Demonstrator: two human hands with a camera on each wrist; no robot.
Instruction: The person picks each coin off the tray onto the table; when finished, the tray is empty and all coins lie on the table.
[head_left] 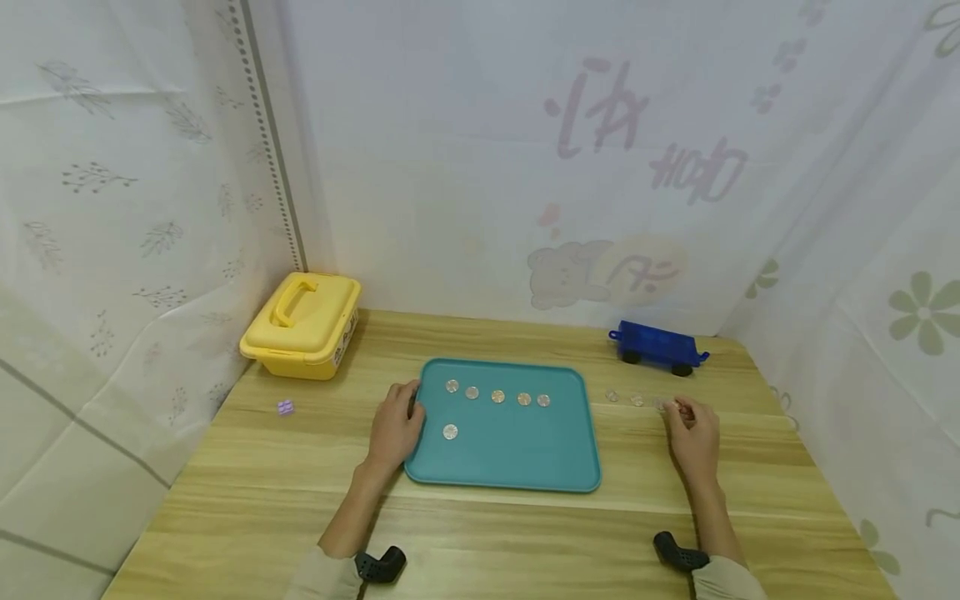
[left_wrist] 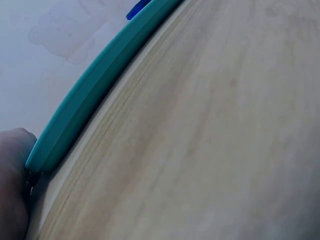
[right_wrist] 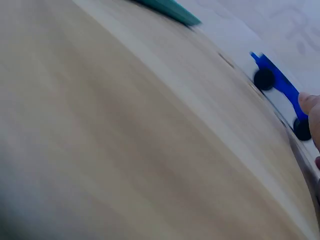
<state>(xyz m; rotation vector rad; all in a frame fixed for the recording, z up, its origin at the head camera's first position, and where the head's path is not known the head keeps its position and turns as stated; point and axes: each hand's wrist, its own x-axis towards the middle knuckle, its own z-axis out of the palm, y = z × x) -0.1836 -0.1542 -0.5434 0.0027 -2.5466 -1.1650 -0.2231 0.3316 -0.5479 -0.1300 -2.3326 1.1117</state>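
A teal tray (head_left: 517,462) lies on the wooden table. On it, several round coins form a row along the far side, with one silvery coin (head_left: 450,432) nearer the front left. My left hand (head_left: 393,427) grips the tray's left edge; in the left wrist view, part of that hand (left_wrist: 12,182) shows beside the rim. To the right of the tray, my right hand (head_left: 693,437) has its fingertips down at the right end of a line of coins (head_left: 637,400) on the table. Whether a coin is pinched there is hidden by the fingers.
A blue toy wagon (head_left: 658,346) with black wheels stands behind the right-hand coins. At the back left sits a yellow lidded box (head_left: 303,321) with a handle, and a small purple block (head_left: 286,407) lies in front of it. Printed curtains enclose the table's back and sides.
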